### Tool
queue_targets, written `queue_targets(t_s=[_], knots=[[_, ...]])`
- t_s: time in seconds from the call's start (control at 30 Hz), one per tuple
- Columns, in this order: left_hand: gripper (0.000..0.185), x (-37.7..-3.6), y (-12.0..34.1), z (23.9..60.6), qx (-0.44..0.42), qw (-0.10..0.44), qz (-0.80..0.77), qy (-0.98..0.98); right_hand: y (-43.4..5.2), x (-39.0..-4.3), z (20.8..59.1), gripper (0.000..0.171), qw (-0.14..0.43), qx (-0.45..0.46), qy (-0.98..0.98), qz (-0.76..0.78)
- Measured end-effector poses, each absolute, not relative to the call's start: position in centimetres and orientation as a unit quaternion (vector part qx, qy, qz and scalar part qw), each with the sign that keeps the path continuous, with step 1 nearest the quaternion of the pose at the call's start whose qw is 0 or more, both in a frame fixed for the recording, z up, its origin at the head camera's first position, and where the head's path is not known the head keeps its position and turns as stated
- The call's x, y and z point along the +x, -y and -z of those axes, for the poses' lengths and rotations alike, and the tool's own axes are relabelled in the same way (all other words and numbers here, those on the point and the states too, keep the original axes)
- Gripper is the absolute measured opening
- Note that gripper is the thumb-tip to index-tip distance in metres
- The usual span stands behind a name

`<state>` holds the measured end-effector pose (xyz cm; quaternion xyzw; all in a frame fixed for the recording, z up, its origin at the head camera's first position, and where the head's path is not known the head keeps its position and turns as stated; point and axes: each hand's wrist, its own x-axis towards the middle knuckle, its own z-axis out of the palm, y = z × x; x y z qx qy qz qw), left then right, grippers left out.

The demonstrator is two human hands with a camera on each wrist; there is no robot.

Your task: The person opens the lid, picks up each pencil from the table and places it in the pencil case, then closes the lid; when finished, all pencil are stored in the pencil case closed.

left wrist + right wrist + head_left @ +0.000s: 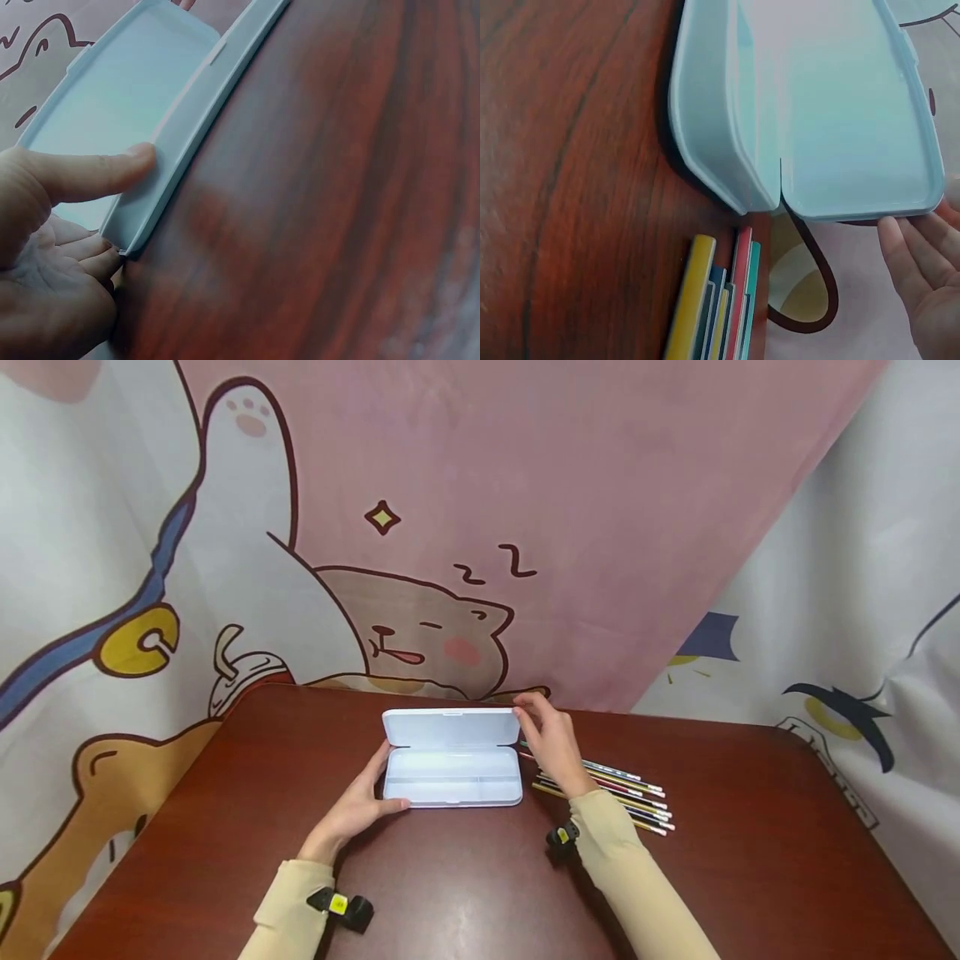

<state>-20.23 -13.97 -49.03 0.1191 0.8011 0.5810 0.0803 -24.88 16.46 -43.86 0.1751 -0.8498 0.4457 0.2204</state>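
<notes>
**Both hands on the open pencil case**

Your left hand (358, 806) braced the left end of the pale blue pencil case (452, 777), which lay open on the brown table (465, 893) near its far edge, about midway along it. The thumb (101, 171) lay straight over the tray's rim while the other fingers, loosely extended, touched the outside of the end wall. Your right hand (551, 739) met the raised lid (450, 727) at its right corner, the fingers (911, 251) spread apart and nearly straight, their tips against the lid's edge, nothing clamped. A bundle of pencils (611, 793) lay just right of the case, partly under your right wrist.
</notes>
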Motion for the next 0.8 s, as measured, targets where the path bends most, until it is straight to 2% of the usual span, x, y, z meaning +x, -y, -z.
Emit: queue_targets(t_s=[0.2, 0.4, 0.5, 0.67, 0.8], knots=[[0.102, -20.1, 14.0, 49.0, 0.113, 0.081, -0.581, -0.802, -16.3, -25.3, 44.1, 0.006, 0.233, 0.16, 0.836, -0.47], [0.101, -20.0, 14.0, 48.6, 0.114, 0.083, -0.565, -0.813, -16.4, -25.4, 44.3, 0.008, 0.237, 0.137, 0.832, -0.482], [0.101, -20.0, 14.0, 48.6, 0.11, 0.086, -0.558, -0.818, -16.6, -25.2, 44.5, 0.021, 0.208, 0.13, 0.847, -0.472], [0.098, -19.9, 14.0, 48.6, 0.106, 0.085, -0.553, -0.822, -16.6, -25.2, 45.3, 0.052, 0.136, 0.151, 0.888, -0.412], [0.096, -20.0, 13.8, 48.6, 0.107, 0.086, -0.552, -0.822, -16.6, -25.5, 45.9, 0.066, 0.116, 0.164, 0.914, -0.353]])
